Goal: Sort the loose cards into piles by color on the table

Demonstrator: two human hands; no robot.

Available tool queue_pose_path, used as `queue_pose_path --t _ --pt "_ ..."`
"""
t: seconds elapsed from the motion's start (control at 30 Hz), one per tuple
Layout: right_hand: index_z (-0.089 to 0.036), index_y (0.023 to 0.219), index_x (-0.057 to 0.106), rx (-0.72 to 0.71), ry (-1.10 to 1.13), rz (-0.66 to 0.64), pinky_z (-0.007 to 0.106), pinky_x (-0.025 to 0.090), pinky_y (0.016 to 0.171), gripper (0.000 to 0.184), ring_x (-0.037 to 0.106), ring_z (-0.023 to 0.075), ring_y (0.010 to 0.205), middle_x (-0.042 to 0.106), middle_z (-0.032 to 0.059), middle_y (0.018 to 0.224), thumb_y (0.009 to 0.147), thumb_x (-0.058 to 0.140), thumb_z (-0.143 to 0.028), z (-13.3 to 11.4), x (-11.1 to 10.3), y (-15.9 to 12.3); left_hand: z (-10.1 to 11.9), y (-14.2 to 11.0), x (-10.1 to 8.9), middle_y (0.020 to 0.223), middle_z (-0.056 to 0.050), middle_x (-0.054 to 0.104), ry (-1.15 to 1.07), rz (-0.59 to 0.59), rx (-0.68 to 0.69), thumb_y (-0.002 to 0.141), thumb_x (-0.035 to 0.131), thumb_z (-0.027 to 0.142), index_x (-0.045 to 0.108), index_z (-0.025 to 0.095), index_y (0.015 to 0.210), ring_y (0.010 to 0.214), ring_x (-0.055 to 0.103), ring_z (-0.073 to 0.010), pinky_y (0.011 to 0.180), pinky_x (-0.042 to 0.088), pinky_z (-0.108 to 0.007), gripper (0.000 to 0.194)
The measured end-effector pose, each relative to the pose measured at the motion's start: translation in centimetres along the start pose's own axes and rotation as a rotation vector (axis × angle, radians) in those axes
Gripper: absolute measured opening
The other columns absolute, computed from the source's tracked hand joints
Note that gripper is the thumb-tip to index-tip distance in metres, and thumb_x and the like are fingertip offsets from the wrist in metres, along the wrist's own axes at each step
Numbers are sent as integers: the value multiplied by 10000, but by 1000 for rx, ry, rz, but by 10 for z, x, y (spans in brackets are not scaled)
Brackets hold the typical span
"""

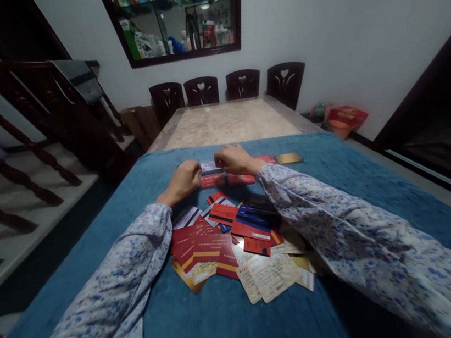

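My left hand [183, 180] has its fingers curled at the left edge of a whitish card [209, 166] with a dark stripe. At the other end of this card, my right hand [236, 160] is closed, its fingers covering the right part. Just nearer than the hands lie two red cards side by side, the left red card [212, 180] and the right red card [240, 178]. Past my right wrist, another red card [266, 159] and a gold card [289, 158] continue the far row. A loose heap of cards [215, 248] spreads between my forearms.
A blue cloth [180, 330] covers the near part of the long table [236, 120]. Dark chairs [243, 83] stand at its far end. To the left is a stair railing [8, 131]; a red bag [347, 117] sits by the right wall.
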State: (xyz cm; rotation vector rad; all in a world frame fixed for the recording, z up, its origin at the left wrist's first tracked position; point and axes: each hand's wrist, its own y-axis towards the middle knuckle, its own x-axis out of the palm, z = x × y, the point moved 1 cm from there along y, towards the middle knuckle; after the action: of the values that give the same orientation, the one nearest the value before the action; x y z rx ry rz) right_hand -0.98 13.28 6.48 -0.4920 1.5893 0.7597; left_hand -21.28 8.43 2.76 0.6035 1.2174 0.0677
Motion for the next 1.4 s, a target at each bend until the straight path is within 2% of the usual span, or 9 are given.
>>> queue_pose_path --t 0.4,0.53,0.7,0.87,1.1,1.23,1.4 --pt "-208 1065 730 71 -17 2 348 340 777 254 587 275 1080 746 103 1142 943 507 -204 21 -9 -75 59 -10 11 887 -84 680 -88 -5 100 893 486 128 661 173 860 850 615 -211 804 503 -334 183" --pt "-206 1043 728 84 -14 -5 346 330 774 244 585 268 1073 743 99 1149 930 514 -173 30 -6 -98 74 -12 17 889 -84 684 -125 -59 120 881 511 124 684 172 872 855 611 -212 820 510 -345 179" --pt "-188 1019 742 96 0 1 359 350 841 223 587 276 1092 749 119 1102 932 537 -184 38 -1 -125 91 -13 28 918 -95 721 -131 -153 132 897 532 127 720 173 902 919 599 -238 861 514 -380 194" --pt "-200 1023 747 130 19 -16 349 358 813 194 589 273 1085 746 113 1118 944 572 -225 41 2 -149 105 -15 37 1053 -101 751 -146 -271 188 894 603 172 736 168 1014 1041 589 -261 994 488 -435 179" --pt "-230 1176 725 145 20 -104 399 402 859 294 539 306 1158 697 131 1235 937 637 -377 44 9 -164 117 -20 38 1290 -92 701 -159 -377 204 914 640 255 701 212 1180 1219 525 -296 1095 408 -511 277" --pt "-240 1234 707 113 41 -172 424 430 879 378 523 326 1207 681 139 1265 924 658 -451 42 10 -166 119 -23 38 1304 -100 686 -173 -428 190 914 660 292 692 219 1198 1249 503 -303 1101 376 -549 295" --pt "-238 1221 722 63 67 -221 423 444 880 389 525 337 1223 675 144 1281 917 661 -472 41 13 -166 117 -23 43 1277 -117 692 -195 -441 209 921 651 311 714 207 1177 1251 501 -299 1089 380 -523 284"
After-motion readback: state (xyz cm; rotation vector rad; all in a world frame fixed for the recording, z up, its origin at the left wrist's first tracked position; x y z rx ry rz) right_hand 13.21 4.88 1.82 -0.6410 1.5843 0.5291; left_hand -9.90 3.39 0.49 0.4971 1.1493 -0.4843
